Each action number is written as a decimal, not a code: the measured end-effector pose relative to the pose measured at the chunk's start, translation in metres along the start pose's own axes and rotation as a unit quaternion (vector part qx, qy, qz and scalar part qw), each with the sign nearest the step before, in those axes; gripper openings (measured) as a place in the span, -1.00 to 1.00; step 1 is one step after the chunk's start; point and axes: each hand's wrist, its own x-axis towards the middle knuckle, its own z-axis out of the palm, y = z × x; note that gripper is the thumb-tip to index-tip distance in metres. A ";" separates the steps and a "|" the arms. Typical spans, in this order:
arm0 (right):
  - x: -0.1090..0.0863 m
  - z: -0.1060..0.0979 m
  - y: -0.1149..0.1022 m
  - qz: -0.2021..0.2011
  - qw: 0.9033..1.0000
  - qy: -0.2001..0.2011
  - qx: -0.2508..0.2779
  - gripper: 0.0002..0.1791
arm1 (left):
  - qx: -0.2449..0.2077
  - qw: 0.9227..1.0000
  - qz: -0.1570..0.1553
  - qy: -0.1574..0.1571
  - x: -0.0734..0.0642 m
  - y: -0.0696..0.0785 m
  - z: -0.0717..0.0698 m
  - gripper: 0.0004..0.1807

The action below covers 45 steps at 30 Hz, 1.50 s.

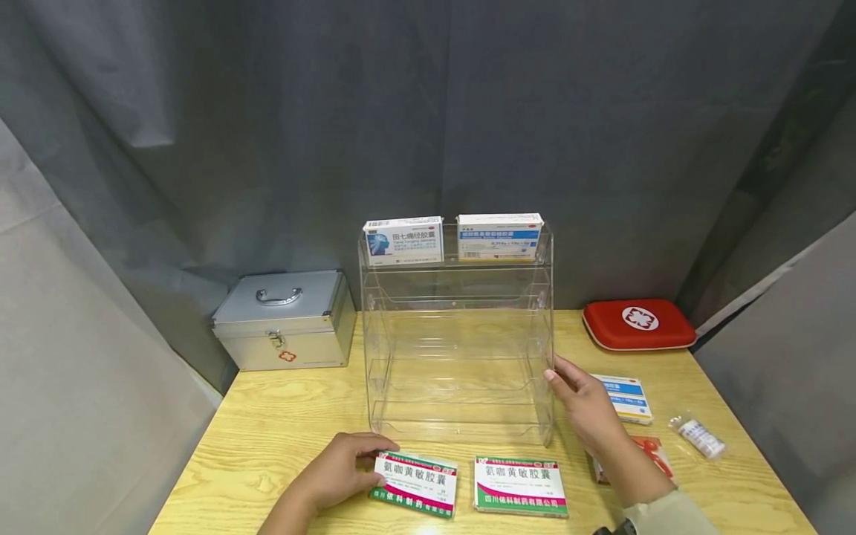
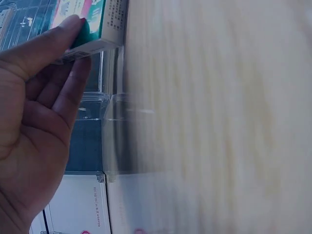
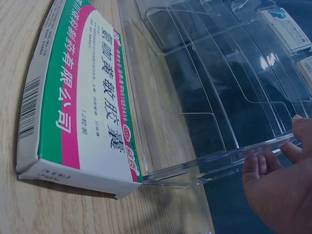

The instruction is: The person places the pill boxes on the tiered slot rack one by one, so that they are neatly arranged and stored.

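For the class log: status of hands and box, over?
Left hand holds green box on table. Right hand touches clear rack side. Second green box lies alongside.

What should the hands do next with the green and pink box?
Probably lift it onto a bare lower shelf. The left hand pinches the green and pink box, while the right hand touches the clear rack at its side.

My two things: a medicine box and a clear rack

The green-and-pink medicine box [image 1: 415, 483] lies flat at lower centre of the frame, my fingers curled on its left end; the clear acrylic rack [image 1: 458, 349] stands upright mid-frame, tiered, my other fingertips on its right wall.
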 end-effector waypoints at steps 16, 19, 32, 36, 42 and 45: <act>0.000 0.001 0.002 0.014 1.000 -0.002 0.009 -0.32 | 0.037 0.997 0.066 0.023 0.000 0.020 -0.012 -0.70; 0.000 0.001 0.002 0.012 1.000 -0.003 0.009 -0.32 | 0.033 0.996 0.079 0.035 0.001 0.029 -0.015 -0.70; -0.001 0.003 0.002 0.001 1.000 -0.001 0.014 -0.30 | -0.010 0.983 0.125 0.137 0.001 0.059 -0.029 -0.72; 0.000 0.002 0.003 0.006 1.000 0.001 0.007 -0.32 | -0.027 0.972 0.149 0.180 0.006 0.067 -0.036 -0.74; 0.001 0.001 0.002 0.010 1.000 0.001 -0.002 -0.34 | -0.025 0.953 0.194 0.232 0.019 0.088 -0.050 -0.75; 0.001 0.001 0.002 0.006 1.000 -0.001 -0.002 -0.32 | -0.025 0.945 0.212 0.248 0.026 0.101 -0.057 -0.75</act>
